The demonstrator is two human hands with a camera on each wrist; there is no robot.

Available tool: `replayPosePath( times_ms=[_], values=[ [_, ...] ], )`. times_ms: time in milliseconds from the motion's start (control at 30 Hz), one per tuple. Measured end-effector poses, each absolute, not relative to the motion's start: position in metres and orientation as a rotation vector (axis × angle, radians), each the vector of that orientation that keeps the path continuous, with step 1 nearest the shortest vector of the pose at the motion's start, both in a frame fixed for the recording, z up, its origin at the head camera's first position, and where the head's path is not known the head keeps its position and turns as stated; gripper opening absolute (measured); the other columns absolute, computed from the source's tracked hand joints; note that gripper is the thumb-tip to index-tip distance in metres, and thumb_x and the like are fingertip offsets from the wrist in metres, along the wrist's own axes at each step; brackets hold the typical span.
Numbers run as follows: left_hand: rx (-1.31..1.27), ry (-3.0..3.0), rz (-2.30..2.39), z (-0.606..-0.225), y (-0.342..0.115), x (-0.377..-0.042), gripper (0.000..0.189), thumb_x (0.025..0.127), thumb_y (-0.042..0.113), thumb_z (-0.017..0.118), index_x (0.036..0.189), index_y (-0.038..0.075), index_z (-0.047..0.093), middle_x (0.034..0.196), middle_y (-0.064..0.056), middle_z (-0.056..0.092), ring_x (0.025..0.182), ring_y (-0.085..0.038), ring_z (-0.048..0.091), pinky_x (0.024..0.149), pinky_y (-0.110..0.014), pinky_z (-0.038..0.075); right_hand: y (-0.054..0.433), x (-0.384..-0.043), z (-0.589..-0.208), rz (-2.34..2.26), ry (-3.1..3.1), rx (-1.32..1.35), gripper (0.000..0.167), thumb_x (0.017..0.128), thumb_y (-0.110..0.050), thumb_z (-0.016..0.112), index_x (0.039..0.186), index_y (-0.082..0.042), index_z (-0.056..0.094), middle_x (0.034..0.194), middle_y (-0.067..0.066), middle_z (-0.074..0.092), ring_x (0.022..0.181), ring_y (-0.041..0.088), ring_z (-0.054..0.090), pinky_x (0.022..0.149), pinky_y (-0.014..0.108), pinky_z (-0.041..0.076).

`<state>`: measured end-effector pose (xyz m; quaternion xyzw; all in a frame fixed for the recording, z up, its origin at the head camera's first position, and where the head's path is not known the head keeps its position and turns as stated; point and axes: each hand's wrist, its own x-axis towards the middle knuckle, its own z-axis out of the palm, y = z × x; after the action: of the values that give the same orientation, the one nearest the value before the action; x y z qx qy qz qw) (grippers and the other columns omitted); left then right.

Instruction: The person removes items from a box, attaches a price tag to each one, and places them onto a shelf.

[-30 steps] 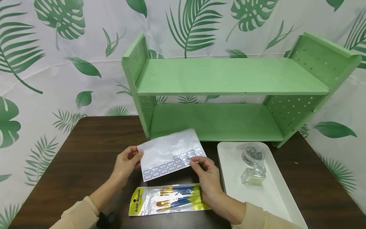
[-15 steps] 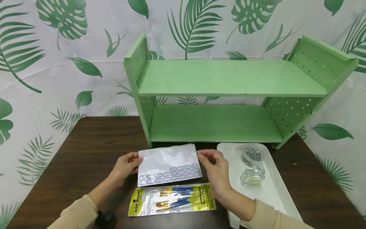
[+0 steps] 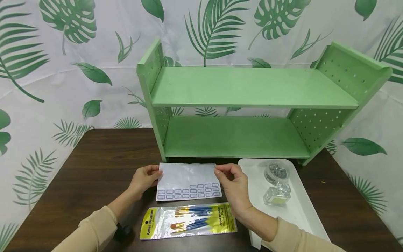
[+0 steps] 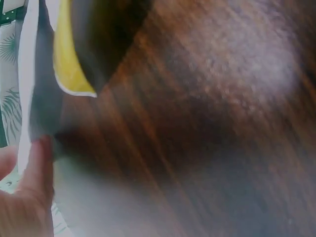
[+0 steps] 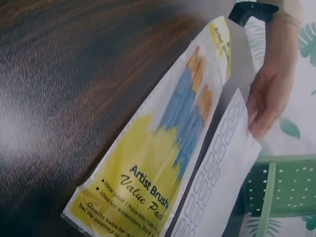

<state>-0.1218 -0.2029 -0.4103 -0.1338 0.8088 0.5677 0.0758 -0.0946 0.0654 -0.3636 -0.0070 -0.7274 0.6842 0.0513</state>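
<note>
A white sticker sheet [image 3: 185, 175] with rows of small blue-bordered labels along its lower part is held just in front of the shelf. My left hand [image 3: 145, 180] pinches its upper left corner between thumb and fingers. At the upper right corner, my right hand [image 3: 233, 185] has thumb and index fingertip pinched together on the sheet's edge. The right wrist view shows the label rows [image 5: 212, 158] and the left hand [image 5: 272, 94] gripping the far end. Nearer the body lies a clear and yellow packet of artist brushes [image 3: 189, 221], flat on the table.
A green two-tier shelf [image 3: 252, 85] stands behind the hands. To the right, a white tray [image 3: 299, 224] holds a round clear container of grey bits [image 3: 277, 172] and a small glass bottle [image 3: 277, 194]. The dark wooden table [image 3: 94, 168] extends left.
The sheet has straightened from its tilt and come lower, shifting slightly right lately. My right hand has moved from over the label rows to the upper right corner; a small pale piece showed at its fingertips earlier.
</note>
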Motion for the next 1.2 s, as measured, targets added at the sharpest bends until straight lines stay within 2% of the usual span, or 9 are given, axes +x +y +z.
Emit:
replayPosePath(
  times_ms=[167, 267, 467, 600, 733, 833, 1067, 1200],
  values=[
    [-0.36, 2.619, 1.522, -0.403, -0.207, -0.115, 0.036, 0.093, 0.014, 0.059, 0.124, -0.004, 0.056, 0.114, -0.021, 0.063, 0.1, -0.027, 0.063, 0.082, -0.037, 0.055, 0.065, -0.097, -0.365, 2.062, -2.22, 0.003, 0.011, 0.087, -0.004, 0.065, 0.096, 0.002, 0.064, 0.093, 0.001, 0.051, 0.081, 0.011, 0.048, 0.07, 0.018, 0.04],
    [-0.324, 2.711, 1.473, -0.395, -0.205, -0.11, 0.034, 0.093, 0.015, 0.059, 0.122, -0.001, 0.059, 0.111, -0.019, 0.065, 0.1, -0.028, 0.062, 0.08, -0.037, 0.054, 0.064, -0.098, -0.366, 2.036, -2.242, 0.025, 0.009, 0.086, -0.003, 0.065, 0.095, 0.001, 0.065, 0.092, 0.001, 0.052, 0.078, 0.011, 0.047, 0.068, 0.018, 0.038],
    [-0.134, 2.281, 1.83, -0.372, -0.178, -0.101, 0.034, 0.095, 0.018, 0.057, 0.118, -0.008, 0.056, 0.1, -0.016, 0.067, 0.087, -0.018, 0.067, 0.077, -0.03, 0.056, 0.063, -0.097, -0.367, 1.933, -2.272, 0.15, 0.006, 0.085, 0.0, 0.066, 0.089, -0.003, 0.067, 0.087, 0.002, 0.051, 0.074, 0.01, 0.045, 0.064, 0.017, 0.038],
    [-0.043, 1.922, 1.937, -0.361, -0.153, -0.094, 0.042, 0.097, 0.023, 0.054, 0.12, -0.012, 0.052, 0.096, -0.007, 0.067, 0.082, -0.008, 0.065, 0.075, -0.023, 0.055, 0.064, -0.095, -0.367, 1.775, -2.27, 0.33, 0.011, 0.082, 0.003, 0.068, 0.086, -0.007, 0.069, 0.086, 0.001, 0.051, 0.071, 0.007, 0.044, 0.059, 0.017, 0.039],
    [-0.024, 1.789, 1.969, -0.355, -0.132, -0.09, 0.045, 0.095, 0.031, 0.056, 0.116, -0.009, 0.054, 0.091, -0.001, 0.066, 0.079, -0.007, 0.064, 0.072, -0.019, 0.054, 0.064, -0.093, -0.369, 1.62, -2.227, 0.516, 0.017, 0.078, 0.006, 0.07, 0.084, -0.01, 0.071, 0.086, 0.0, 0.049, 0.073, 0.005, 0.042, 0.057, 0.018, 0.039],
    [-0.053, 1.748, 1.988, -0.352, -0.122, -0.088, 0.045, 0.093, 0.034, 0.059, 0.112, -0.007, 0.056, 0.086, 0.0, 0.066, 0.076, -0.007, 0.064, 0.07, -0.018, 0.053, 0.066, -0.091, -0.371, 1.509, -2.196, 0.62, 0.02, 0.076, 0.007, 0.072, 0.084, -0.011, 0.071, 0.086, -0.002, 0.05, 0.078, 0.006, 0.041, 0.06, 0.019, 0.038],
    [-0.117, 1.692, 2.031, -0.348, -0.112, -0.086, 0.026, 0.09, 0.028, 0.063, 0.093, 0.002, 0.06, 0.077, 0.002, 0.065, 0.067, -0.004, 0.062, 0.063, -0.016, 0.053, 0.068, -0.089, -0.372, 1.339, -2.123, 0.75, 0.025, 0.07, 0.01, 0.075, 0.082, -0.012, 0.071, 0.085, -0.003, 0.052, 0.083, 0.012, 0.044, 0.069, 0.021, 0.033],
    [-0.12, 1.684, 2.036, -0.347, -0.112, -0.084, 0.022, 0.089, 0.023, 0.064, 0.092, 0.001, 0.06, 0.076, 0.001, 0.065, 0.066, -0.004, 0.062, 0.061, -0.016, 0.053, 0.068, -0.088, -0.373, 1.296, -2.094, 0.785, 0.025, 0.069, 0.009, 0.075, 0.081, -0.012, 0.071, 0.084, -0.003, 0.052, 0.082, 0.012, 0.044, 0.069, 0.02, 0.032]
  ],
)
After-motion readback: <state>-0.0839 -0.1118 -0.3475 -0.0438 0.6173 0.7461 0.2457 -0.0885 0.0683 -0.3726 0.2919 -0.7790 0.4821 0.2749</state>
